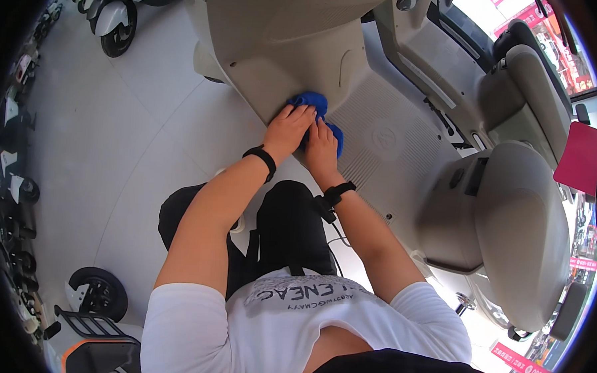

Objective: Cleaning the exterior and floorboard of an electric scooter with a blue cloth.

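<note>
A blue cloth (311,99) lies bunched against the beige scooter's front panel (277,59), at the corner where it meets the ribbed footboard (387,134). My left hand (289,129) has its fingers closed on the cloth's left part and presses it to the panel. Close beside it, my right hand (323,147) grips the lower right part of the same cloth, near the footboard's edge. The fingertips of both hands nearly touch, and part of the cloth is hidden beneath them. Each wrist wears a black band.
The scooter's rounded seat (526,230) rises to the right of the footboard. Another beige vehicle (444,59) stands beyond it. At the upper left is a scooter's front wheel (119,28); a further wheel (100,294) is at lower left. Light floor tiles (147,140) extend left.
</note>
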Motion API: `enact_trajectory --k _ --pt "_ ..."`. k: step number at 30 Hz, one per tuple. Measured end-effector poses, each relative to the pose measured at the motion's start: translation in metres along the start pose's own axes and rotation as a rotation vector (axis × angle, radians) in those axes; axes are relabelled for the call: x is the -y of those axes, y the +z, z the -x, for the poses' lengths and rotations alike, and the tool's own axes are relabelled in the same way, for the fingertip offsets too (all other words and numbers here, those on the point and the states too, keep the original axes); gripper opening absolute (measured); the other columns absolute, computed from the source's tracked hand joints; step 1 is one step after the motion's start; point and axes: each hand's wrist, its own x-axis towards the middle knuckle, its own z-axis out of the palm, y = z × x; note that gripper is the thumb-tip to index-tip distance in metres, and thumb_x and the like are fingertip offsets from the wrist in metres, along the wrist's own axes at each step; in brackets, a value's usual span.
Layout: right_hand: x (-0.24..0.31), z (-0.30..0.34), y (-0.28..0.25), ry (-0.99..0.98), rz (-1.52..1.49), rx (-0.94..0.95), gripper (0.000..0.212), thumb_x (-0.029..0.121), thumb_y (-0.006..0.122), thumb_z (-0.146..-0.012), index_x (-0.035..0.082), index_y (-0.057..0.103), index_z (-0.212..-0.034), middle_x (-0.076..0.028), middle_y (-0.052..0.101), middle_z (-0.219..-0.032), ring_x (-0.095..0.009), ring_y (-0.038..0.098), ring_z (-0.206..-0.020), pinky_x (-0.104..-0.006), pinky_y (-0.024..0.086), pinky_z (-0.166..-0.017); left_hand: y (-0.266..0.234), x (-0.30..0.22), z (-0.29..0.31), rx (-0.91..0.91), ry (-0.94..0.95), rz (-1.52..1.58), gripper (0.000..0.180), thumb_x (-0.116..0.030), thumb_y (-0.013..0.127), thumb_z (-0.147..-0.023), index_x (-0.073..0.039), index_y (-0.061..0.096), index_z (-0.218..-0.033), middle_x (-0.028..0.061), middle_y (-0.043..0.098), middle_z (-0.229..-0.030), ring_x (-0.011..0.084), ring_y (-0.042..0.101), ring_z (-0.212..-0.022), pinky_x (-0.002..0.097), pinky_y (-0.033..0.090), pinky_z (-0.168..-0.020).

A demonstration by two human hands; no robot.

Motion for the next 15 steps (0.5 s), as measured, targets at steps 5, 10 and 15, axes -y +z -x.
enact_trajectory --k 5,10,15 --pt "-0.017 -0.007 -0.049 0.074 0.012 0.248 0.05 0.002 0.063 -0.076 0.007 0.055 -0.125 -0.016 0.056 -0.126 -0.036 0.053 -0.112 -0.0464 0.043 -0.093 -0.01 -0.004 -0.02 0.403 0.067 0.19 0.039 -0.015 0.056 -0.083 -0.011 0.061 -0.121 0.0018 0.058 -0.121 0.0183 0.049 -0.119 0.0317 0.039 -0.097" --pt "-0.016 -0.034 -0.106 -0.04 -0.369 -0.128 0.053 -0.009 0.059 -0.072 0.008 0.058 -0.122 -0.016 0.055 -0.126 -0.038 0.05 -0.114 -0.0463 0.04 -0.098 -0.068 0.006 -0.054 -0.025 0.022 0.24 0.038 -0.014 0.056 -0.083 -0.014 0.063 -0.12 0.0006 0.059 -0.116 0.0179 0.051 -0.115 0.0314 0.042 -0.092" --pt "0.02 -0.112 -0.135 -0.228 -0.454 -0.675 0.053 -0.014 0.053 -0.073 0.009 0.06 -0.12 -0.017 0.048 -0.137 -0.038 0.044 -0.126 -0.0432 0.034 -0.107 -0.115 0.032 -0.091 -0.444 0.042 0.123 0.045 -0.014 0.057 -0.083 -0.02 0.058 -0.128 -0.0036 0.056 -0.127 0.016 0.049 -0.116 0.0302 0.041 -0.091"
